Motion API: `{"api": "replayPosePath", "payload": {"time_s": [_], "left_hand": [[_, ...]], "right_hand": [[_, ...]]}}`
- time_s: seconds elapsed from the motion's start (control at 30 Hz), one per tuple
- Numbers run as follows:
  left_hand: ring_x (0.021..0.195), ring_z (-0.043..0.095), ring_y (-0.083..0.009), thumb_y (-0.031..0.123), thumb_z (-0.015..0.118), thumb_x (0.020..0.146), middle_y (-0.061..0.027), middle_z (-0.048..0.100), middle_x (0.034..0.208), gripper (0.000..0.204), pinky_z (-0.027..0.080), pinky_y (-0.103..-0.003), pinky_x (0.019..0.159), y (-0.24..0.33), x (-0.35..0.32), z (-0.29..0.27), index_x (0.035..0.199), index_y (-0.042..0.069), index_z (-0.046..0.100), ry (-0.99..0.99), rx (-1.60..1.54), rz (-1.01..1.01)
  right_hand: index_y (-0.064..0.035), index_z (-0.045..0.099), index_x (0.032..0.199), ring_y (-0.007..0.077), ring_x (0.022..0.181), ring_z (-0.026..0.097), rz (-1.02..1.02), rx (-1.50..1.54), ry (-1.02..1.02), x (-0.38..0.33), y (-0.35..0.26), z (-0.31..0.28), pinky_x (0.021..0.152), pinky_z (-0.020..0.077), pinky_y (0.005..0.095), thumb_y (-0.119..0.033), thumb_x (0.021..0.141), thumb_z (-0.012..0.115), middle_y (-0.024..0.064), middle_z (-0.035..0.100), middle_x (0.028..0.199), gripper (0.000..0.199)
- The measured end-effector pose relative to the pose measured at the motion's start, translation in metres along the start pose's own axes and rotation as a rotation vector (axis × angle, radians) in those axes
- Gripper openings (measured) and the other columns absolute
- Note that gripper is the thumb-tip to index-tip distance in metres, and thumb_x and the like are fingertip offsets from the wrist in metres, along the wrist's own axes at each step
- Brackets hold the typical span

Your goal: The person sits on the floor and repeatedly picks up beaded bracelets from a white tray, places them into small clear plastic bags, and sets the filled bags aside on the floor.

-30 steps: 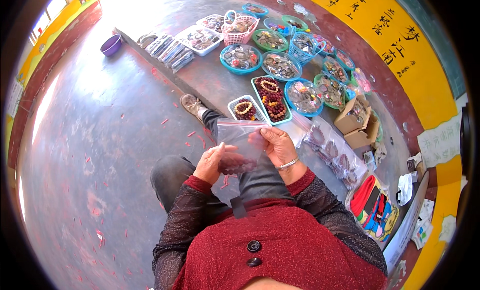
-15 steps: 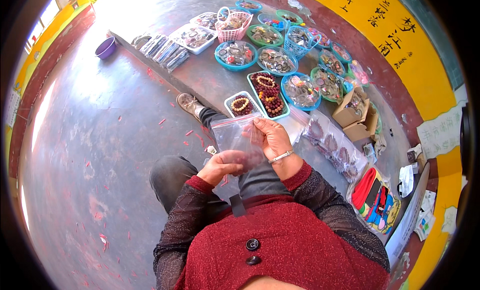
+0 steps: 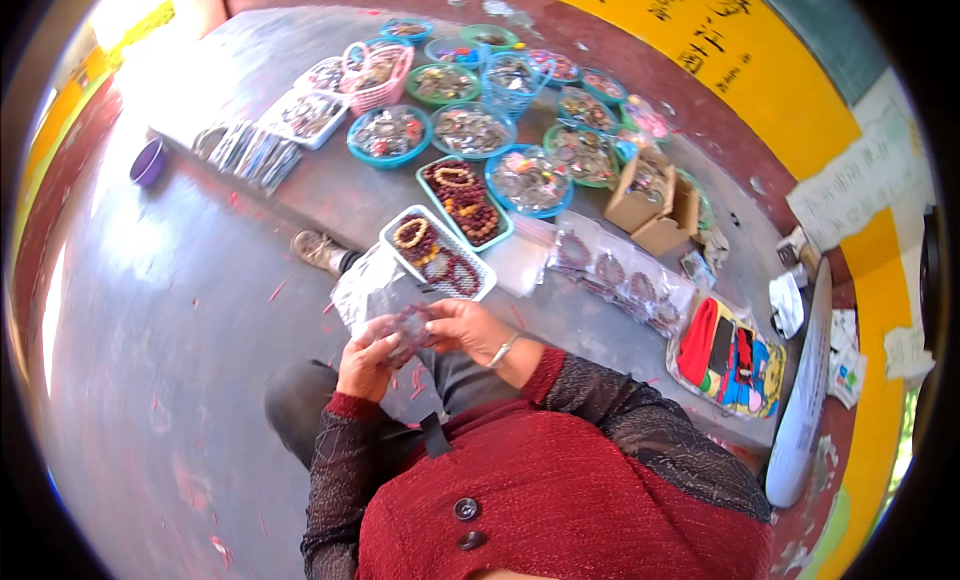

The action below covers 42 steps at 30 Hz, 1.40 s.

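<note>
Both my hands are raised over my lap, gripping a small clear plastic bag (image 3: 408, 335) with dark reddish beads showing in it, probably a bracelet. My left hand (image 3: 368, 360) pinches its left side between thumb and fingers. My right hand (image 3: 470, 332), a silvery bangle at its wrist, closes on the right side. Just beyond them, a white basket (image 3: 478, 280) holds dark red bead bracelets and a pale yellow one. Clear plastic bags (image 3: 362, 285) lie against its left edge. Behind stands a longer pale tray (image 3: 508, 230) of bead bracelets.
Several blue and green basins (image 3: 377, 162) of small packaged goods cover the raised platform. Bagged bracelets (image 3: 625, 280) and a flat pile of clear bags (image 3: 525, 255) lie to the right, near a cardboard box (image 3: 665, 228). A purple bowl (image 3: 148, 163) sits at the far left.
The bag, earlier spread upright between my hands, is now gathered low and compact around the beads. The view has shifted, and the white basket looks turned, with clear bags beside it.
</note>
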<state>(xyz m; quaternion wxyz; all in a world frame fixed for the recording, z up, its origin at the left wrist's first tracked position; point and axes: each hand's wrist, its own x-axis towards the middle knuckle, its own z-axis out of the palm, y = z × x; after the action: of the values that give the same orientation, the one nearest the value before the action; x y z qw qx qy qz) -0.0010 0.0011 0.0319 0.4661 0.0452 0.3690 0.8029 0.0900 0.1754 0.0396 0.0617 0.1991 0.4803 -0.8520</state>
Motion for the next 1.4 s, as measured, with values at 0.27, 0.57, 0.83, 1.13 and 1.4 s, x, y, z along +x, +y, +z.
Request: {"api": "replayPosePath", "payload": {"time_s": [0.27,0.57,0.83,1.13,1.4], "left_hand": [[0.074,0.061,-0.0153,-0.004,0.056,0.08,-0.0067,0.062,0.09,0.02,0.051,-0.026,0.064,-0.012,0.006,-0.004,0.099,-0.002,0.059,0.117,0.205,-0.004],[0.082,0.06,-0.0143,0.005,0.056,0.085,-0.0067,0.062,0.097,0.025,0.051,-0.026,0.067,-0.018,0.007,-0.002,0.11,0.002,0.056,0.149,0.327,-0.068],[0.081,0.061,-0.0136,0.011,0.055,0.088,-0.0073,0.064,0.094,0.02,0.05,-0.024,0.065,-0.019,0.008,-0.008,0.106,0.003,0.058,0.195,0.364,-0.069],[0.078,0.06,-0.0133,0.017,0.057,0.087,-0.0056,0.063,0.091,0.021,0.048,-0.026,0.064,-0.032,0.017,-0.02,0.104,0.005,0.058,0.244,0.546,-0.162],[0.078,0.06,-0.0137,0.018,0.057,0.087,-0.006,0.063,0.091,0.023,0.048,-0.026,0.064,-0.036,0.019,-0.03,0.105,0.005,0.058,0.335,0.588,-0.195]], "right_hand": [[-0.0067,0.057,0.111,0.01,0.082,0.062,0.064,0.046,-0.041,-0.002,0.007,-0.006,0.063,0.0511,0.0222,-0.015,0.085,0.061,0.0016,0.063,0.097,0.027],[-0.0082,0.061,0.107,0.0093,0.073,0.061,-0.104,0.213,0.131,-0.026,-0.009,-0.065,0.051,0.0505,0.0219,-0.017,0.085,0.061,0.0009,0.064,0.09,0.024],[-0.009,0.06,0.105,0.0103,0.071,0.06,-0.384,0.11,0.689,-0.127,-0.012,-0.24,0.053,0.0452,0.0231,-0.023,0.082,0.064,-0.0005,0.064,0.087,0.027],[-0.0082,0.056,0.102,0.0123,0.07,0.061,-0.353,0.125,1.205,-0.274,0.012,-0.415,0.049,0.0453,0.025,-0.021,0.083,0.061,0.0027,0.065,0.086,0.023],[-0.0115,0.057,0.098,0.0112,0.066,0.058,-0.328,0.155,1.157,-0.286,0.011,-0.479,0.05,0.0431,0.0259,-0.02,0.085,0.058,0.0002,0.064,0.083,0.015]]}}
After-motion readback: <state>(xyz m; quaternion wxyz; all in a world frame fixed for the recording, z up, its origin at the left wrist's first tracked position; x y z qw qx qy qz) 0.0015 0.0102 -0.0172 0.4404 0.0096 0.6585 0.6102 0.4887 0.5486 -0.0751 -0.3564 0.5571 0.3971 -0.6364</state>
